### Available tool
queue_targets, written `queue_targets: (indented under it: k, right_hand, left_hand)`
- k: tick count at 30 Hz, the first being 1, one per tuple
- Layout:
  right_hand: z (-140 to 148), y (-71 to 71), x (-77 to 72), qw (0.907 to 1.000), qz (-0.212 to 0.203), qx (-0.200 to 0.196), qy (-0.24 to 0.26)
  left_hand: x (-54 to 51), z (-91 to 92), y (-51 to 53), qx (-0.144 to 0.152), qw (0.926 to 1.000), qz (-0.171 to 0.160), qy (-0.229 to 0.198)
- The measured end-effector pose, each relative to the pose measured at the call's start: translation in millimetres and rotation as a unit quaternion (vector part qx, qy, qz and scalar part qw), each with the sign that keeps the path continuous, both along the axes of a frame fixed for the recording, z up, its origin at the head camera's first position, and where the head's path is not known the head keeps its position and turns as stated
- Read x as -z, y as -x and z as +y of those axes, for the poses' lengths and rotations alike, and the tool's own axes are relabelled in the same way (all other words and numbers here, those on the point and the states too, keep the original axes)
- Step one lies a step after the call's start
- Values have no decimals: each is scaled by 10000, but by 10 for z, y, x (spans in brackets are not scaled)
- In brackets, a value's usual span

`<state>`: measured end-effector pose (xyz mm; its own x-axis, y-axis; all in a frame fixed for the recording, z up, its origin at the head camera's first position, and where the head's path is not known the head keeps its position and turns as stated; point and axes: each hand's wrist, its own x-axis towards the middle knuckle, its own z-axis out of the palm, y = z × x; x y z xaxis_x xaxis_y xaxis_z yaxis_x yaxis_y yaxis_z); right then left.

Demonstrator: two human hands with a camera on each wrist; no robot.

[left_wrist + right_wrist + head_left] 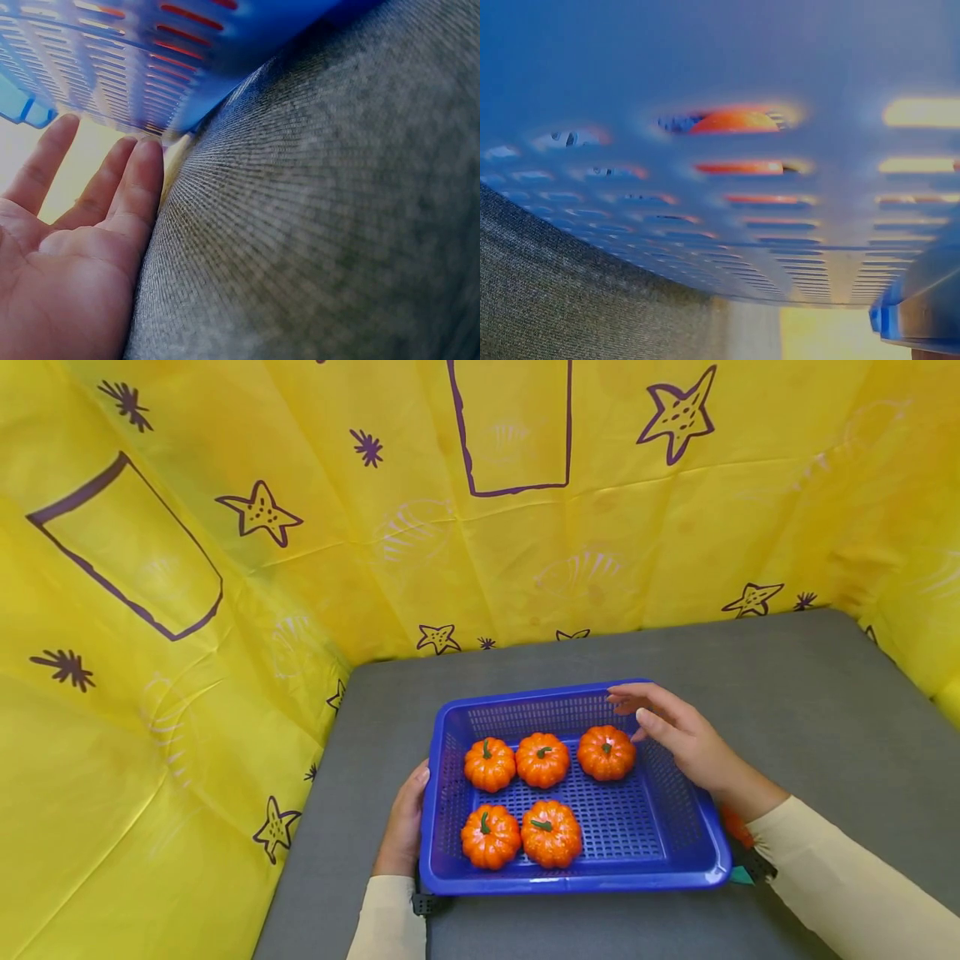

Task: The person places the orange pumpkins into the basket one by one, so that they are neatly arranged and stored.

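Note:
A blue plastic basket (570, 883) with slotted walls stands on the grey surface. Inside sit several small orange pumpkins with green stems: three across the back, including a right-hand one (606, 752), and two at the front left, one of them a speckled pumpkin (551, 833). My left hand (405, 827) rests at the basket's left side. In the left wrist view, its extended fingers (97, 187) reach up to the slotted wall. Over the right rim, my right hand (686, 735) hovers near the back right pumpkin with loosely bent fingers, holding nothing. The right wrist view shows mostly basket wall (840, 277).
An orange object (737, 827), mostly hidden by the right sleeve, lies outside the basket's right side. A small teal piece (741, 875) shows by the front right corner. Yellow patterned cloth (510, 560) walls the grey tabletop (780, 693) at the back and sides.

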<state>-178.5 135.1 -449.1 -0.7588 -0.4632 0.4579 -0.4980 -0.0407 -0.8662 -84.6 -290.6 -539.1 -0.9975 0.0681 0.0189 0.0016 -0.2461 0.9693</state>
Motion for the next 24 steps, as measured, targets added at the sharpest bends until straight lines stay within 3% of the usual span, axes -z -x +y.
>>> queue_targets:
  k: [9, 15, 24]
  right_hand:
    - [56, 43, 18, 9954, -236, -548, 751]
    - [116, 68, 29, 9939, -363, -708, 761]
    - [179, 25, -82, 9967, -250, -538, 557]
  left_hand:
    - [6, 2, -3, -61, 10000, -44, 21]
    - [10, 12, 3, -99, 9999, -38, 50]
    - [20, -3, 10, -51, 10000, -45, -18]
